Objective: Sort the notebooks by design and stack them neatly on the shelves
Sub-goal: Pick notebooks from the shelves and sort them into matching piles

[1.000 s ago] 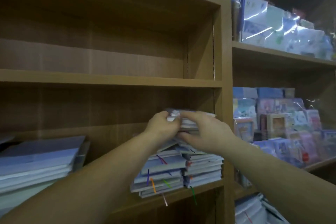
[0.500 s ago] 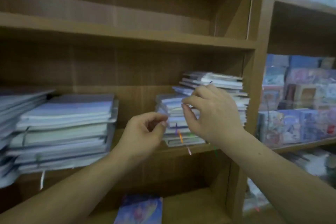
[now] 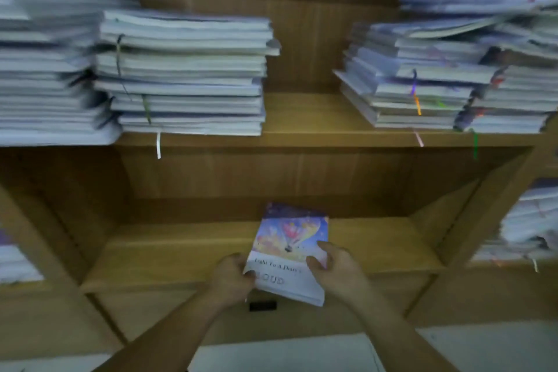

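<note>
Wood-brown shelving (image 3: 302, 139) carries on its upper board, at far left, a blurred pile of pale notebooks (image 3: 45, 75). Just beside it is a squarer pile with ribbon markers hanging out (image 3: 184, 75).

On the lower shelf board (image 3: 151, 254), the left hand (image 3: 231, 278) curls round the near left corner of a small stack of notebooks with a hot-air-balloon cover (image 3: 291, 235). The right hand (image 3: 335, 273) pinches its right edge, thumb on the cover. The stack lies flat in the middle of the lower board, its near end hanging past the front lip.

At upper right, uneven piles of pale notebooks (image 3: 422, 81) lean on one another, well apart from the left pair.

The balloon stack looks like several thin books gripped only at the near end. Lifted loosely, the bottom ones could slide out and drop off the lip. The slumped right-hand piles have covers jutting out, so a knock while adding to them could set them slipping.

Blur smears the outer piles, so their designs cannot be read. Any fingers under the stack are hidden, and the cover's lettering is only partly legible. More piles at both lower edges are cut off. A small dark tag (image 3: 262, 306) under the lip cannot be identified.
</note>
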